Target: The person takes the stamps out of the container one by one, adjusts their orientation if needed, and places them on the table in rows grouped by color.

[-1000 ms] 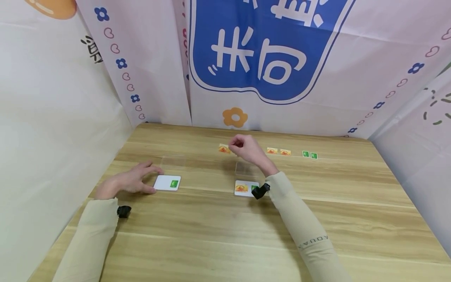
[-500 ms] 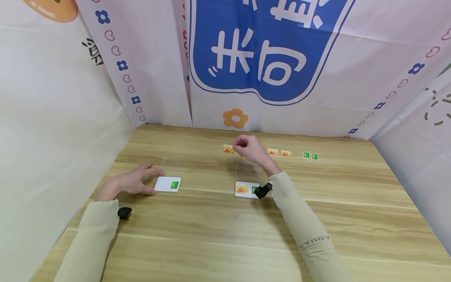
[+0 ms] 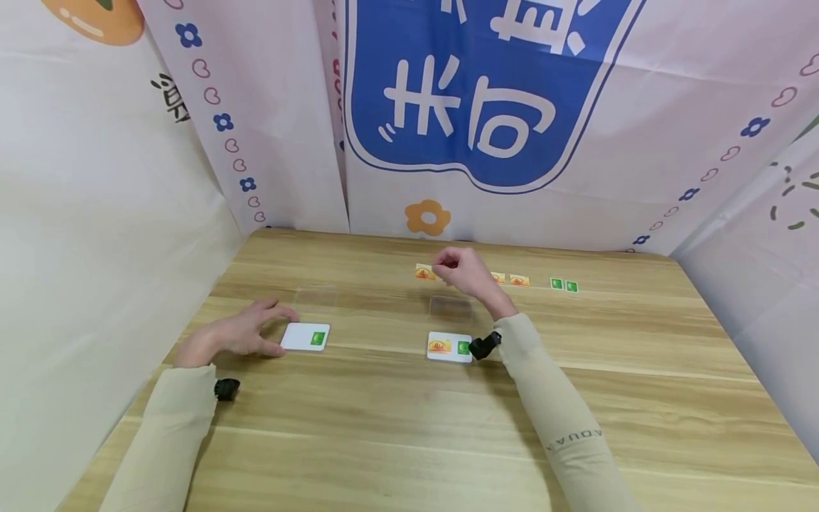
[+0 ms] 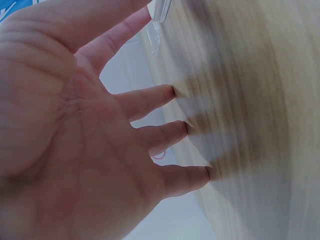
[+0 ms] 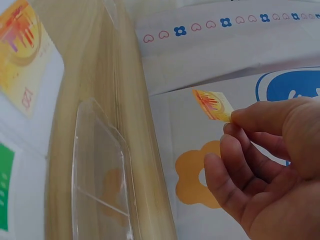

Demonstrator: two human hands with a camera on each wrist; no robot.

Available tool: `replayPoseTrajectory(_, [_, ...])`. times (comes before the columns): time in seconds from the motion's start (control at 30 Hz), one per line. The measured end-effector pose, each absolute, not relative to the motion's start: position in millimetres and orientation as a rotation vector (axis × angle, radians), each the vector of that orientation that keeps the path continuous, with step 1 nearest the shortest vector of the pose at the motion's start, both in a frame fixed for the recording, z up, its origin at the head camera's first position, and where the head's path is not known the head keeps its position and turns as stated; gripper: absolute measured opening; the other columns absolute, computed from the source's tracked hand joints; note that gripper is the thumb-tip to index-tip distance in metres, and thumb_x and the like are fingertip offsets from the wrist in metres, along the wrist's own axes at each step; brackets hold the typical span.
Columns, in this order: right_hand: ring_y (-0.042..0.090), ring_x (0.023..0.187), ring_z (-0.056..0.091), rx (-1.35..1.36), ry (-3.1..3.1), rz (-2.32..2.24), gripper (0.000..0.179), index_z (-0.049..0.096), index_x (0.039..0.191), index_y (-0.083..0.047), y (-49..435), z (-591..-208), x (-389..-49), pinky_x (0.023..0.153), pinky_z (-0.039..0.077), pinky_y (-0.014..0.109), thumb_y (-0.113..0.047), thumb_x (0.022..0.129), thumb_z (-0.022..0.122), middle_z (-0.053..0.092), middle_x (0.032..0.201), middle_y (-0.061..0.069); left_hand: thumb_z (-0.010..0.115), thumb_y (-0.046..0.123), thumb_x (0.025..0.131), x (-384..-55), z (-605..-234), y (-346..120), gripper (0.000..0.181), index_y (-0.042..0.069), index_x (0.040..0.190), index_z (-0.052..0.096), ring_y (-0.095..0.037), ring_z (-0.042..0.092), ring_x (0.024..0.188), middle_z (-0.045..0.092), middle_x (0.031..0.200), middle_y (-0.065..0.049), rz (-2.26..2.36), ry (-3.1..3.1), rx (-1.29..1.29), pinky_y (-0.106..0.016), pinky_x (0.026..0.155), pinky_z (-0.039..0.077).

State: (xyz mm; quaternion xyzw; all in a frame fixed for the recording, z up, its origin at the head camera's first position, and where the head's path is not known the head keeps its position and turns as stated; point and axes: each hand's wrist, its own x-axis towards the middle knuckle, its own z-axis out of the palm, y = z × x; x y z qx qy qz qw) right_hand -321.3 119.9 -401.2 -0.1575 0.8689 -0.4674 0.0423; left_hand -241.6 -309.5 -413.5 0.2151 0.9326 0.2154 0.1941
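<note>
My right hand (image 3: 467, 274) pinches an orange-yellow stamp (image 5: 214, 105) by one corner between thumb and index finger, above the far part of the table. My left hand (image 3: 249, 328) holds a clear hinged case (image 3: 305, 337) at its left corners, thumb on the near one and index finger on the far one. A green stamp (image 3: 317, 338) lies at the right of that case's white base. In the left wrist view the other fingertips (image 4: 167, 92) rest on the wood. A second hinged case (image 3: 450, 358) holds an orange stamp (image 3: 439, 345) and a green stamp (image 3: 463, 347).
Both cases have transparent lids raised at the back, such as the second lid (image 5: 102, 180). Along the far side lie orange stamps (image 3: 519, 280) and two green stamps (image 3: 557, 283). Printed cloth (image 3: 288, 107) walls the wooden table (image 3: 384, 427) behind and on both sides.
My right hand has moved a little to the right with the orange-yellow stamp. My left hand has stayed at the left case. The view has tilted slightly.
</note>
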Motion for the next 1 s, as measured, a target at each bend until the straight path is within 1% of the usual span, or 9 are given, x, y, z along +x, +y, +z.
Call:
replayPoseTrajectory(0.13, [0.016,0.072,0.060,-0.494,2.668,-1.436,0.014,0.069,0.101,-0.008,125,-403,-324,0.065,0.054,0.032,-0.019,0.096,0.062,0.068,0.093,0.013,0.078,0.035,0.083,-242,-415,-311,0.057,0.017,0.131,0.053,-0.065,0.016,0.137,0.016,0.152,-0.041,0.591,2.625,0.615,-0.080,0.100,0.021])
replayPoseTrajectory(0.27, [0.016,0.072,0.060,-0.478,2.657,-1.431,0.014,0.069,0.101,-0.009,128,-405,-328,0.064,0.052,0.028,-0.020,0.096,0.062,0.068,0.093,0.013,0.078,0.035,0.083,-240,-416,-311,0.056,0.017,0.130,0.054,-0.065,0.017,0.137,0.017,0.151,-0.041,0.589,2.632,0.623,-0.080,0.100,0.023])
replayPoseTrajectory(0.33, [0.016,0.073,0.060,-0.456,2.652,-1.431,0.014,0.069,0.101,-0.008,130,-406,-330,0.065,0.053,0.028,-0.019,0.096,0.062,0.068,0.094,0.014,0.078,0.035,0.083,-240,-417,-309,0.057,0.017,0.131,0.054,-0.065,0.017,0.137,0.018,0.151,-0.041,0.595,2.630,0.628,-0.080,0.100,0.023])
replayPoseTrajectory(0.4, [0.017,0.074,0.060,-0.434,2.653,-1.423,0.014,0.069,0.101,-0.008,132,-407,-331,0.067,0.054,0.031,-0.019,0.095,0.062,0.068,0.094,0.013,0.078,0.035,0.083,-239,-417,-308,0.057,0.017,0.131,0.054,-0.065,0.017,0.137,0.018,0.151,-0.041,0.599,2.624,0.628,-0.080,0.100,0.023])
replayPoseTrajectory(0.57, [0.018,0.074,0.061,-0.416,2.630,-1.438,0.015,0.069,0.101,-0.008,135,-409,-334,0.074,0.056,0.043,-0.020,0.096,0.063,0.068,0.096,0.017,0.078,0.033,0.083,-238,-418,-310,0.056,0.016,0.131,0.054,-0.065,0.017,0.136,0.017,0.151,-0.042,0.604,2.623,0.622,-0.080,0.099,0.023])
replayPoseTrajectory(0.67, [0.018,0.073,0.060,-0.411,2.623,-1.458,0.014,0.069,0.101,-0.009,138,-410,-337,0.072,0.056,0.042,-0.020,0.096,0.063,0.067,0.095,0.016,0.078,0.032,0.083,-238,-419,-311,0.057,0.015,0.131,0.054,-0.066,0.017,0.136,0.017,0.151,-0.042,0.609,2.629,0.622,-0.080,0.099,0.023])
replayPoseTrajectory(0.77, [0.019,0.074,0.060,-0.388,2.629,-1.449,0.014,0.069,0.101,-0.009,142,-412,-339,0.070,0.055,0.038,-0.020,0.095,0.063,0.067,0.093,0.013,0.078,0.033,0.083,-239,-419,-311,0.058,0.015,0.132,0.054,-0.066,0.016,0.136,0.017,0.151,-0.042,0.611,2.627,0.624,-0.081,0.099,0.022])
replayPoseTrajectory(0.93, [0.026,0.080,0.063,-0.350,2.623,-1.449,0.014,0.069,0.101,-0.009,149,-415,-343,0.073,0.056,0.042,-0.020,0.095,0.064,0.067,0.094,0.012,0.078,0.034,0.082,-240,-417,-310,0.059,0.015,0.132,0.054,-0.066,0.017,0.136,0.018,0.151,-0.042,0.603,2.637,0.642,-0.081,0.099,0.022])
replayPoseTrajectory(1.0, [0.024,0.078,0.062,-0.347,2.628,-1.439,0.013,0.069,0.101,-0.009,151,-417,-344,0.070,0.055,0.039,-0.020,0.094,0.064,0.066,0.093,0.011,0.078,0.034,0.082,-241,-417,-309,0.058,0.015,0.131,0.054,-0.066,0.017,0.136,0.018,0.151,-0.042,0.601,2.639,0.644,-0.081,0.099,0.022])
